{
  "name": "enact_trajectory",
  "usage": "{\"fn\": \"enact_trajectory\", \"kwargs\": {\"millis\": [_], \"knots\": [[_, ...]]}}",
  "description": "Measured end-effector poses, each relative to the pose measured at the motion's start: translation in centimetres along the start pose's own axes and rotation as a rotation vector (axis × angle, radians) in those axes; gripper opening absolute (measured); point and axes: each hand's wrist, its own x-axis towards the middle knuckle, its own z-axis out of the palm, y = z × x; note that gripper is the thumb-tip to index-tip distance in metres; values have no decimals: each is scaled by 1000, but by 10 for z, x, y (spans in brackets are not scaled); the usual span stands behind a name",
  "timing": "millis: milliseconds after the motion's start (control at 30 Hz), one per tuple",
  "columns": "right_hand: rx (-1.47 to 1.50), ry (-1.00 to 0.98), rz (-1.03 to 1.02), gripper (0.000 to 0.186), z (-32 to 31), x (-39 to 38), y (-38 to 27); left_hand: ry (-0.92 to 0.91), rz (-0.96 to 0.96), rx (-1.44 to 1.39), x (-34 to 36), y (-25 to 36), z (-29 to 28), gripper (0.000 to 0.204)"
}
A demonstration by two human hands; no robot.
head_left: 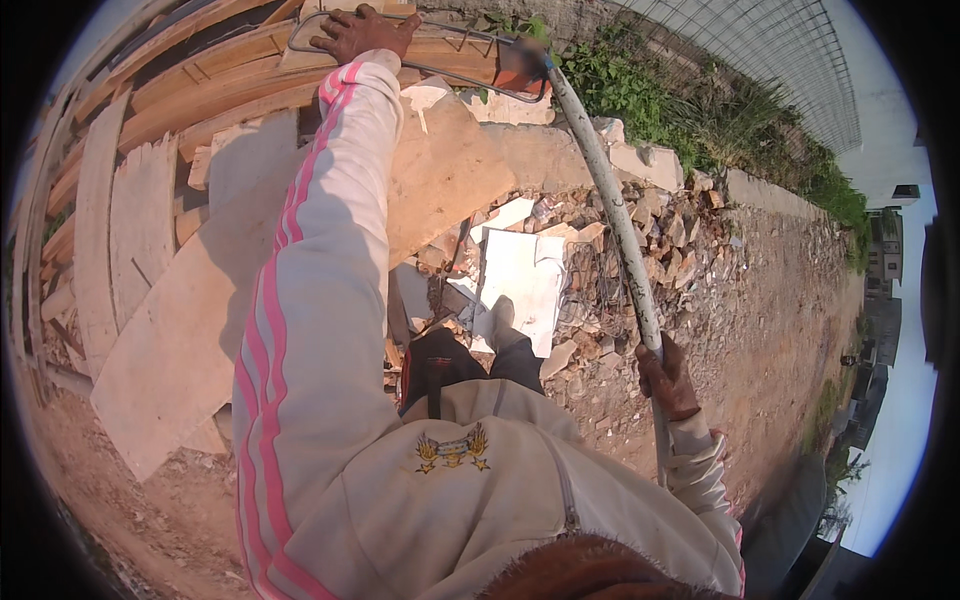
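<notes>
My right hand [668, 380] is closed around the lower part of a long, whitish, scuffed pole [612, 195]. The pole slants away to the far side, where its tip shows a bit of blue beside a blurred patch and a reddish-brown block [518, 78]. Far to the left, my left hand [365, 35] reaches out with its fingers spread over stacked wooden planks [235, 75]. A bent metal rod [455, 75] shaped into a long loop passes by that hand; whether the palm presses on it is hidden.
Large thin boards [190, 330] lean and lie on the left. Broken rubble [670, 235] and a white sheet [520, 280] lie around my feet. Green weeds [660, 95] grow by a wire mesh [790, 60] at the far right. A dirt path [790, 290] runs along the right.
</notes>
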Motion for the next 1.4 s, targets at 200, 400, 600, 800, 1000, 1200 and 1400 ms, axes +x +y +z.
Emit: {"fn": "enact_trajectory", "kwargs": {"millis": [200, 400, 600, 800, 1000, 1200, 1400], "knots": [[-216, 234, -99, 34, 97, -31, -24, -93, 2, -16, -2, -7, -12, 101], [-149, 250, -145, 35, 116, -31, -29, -80, -9, -26, 3, -7, 0, 100], [118, 82, 62, 47, 58, -20, -14, -107, -28, -26, 6, -3, -7, 99], [202, 17, 42, 48, 44, -19, -8, -81, -21, -8, 5, -3, -9, 96], [364, -8, 112, 40, 73, -26, -9, -54, -16, -4, 2, 2, -2, 96], [164, 87, 17, 48, 130, -42, -15, -115, -36, 41, 4, 1, -5, 97], [159, 117, -63, 55, 153, -51, -34, -170, -10, 10, 5, -5, -17, 98]]}}
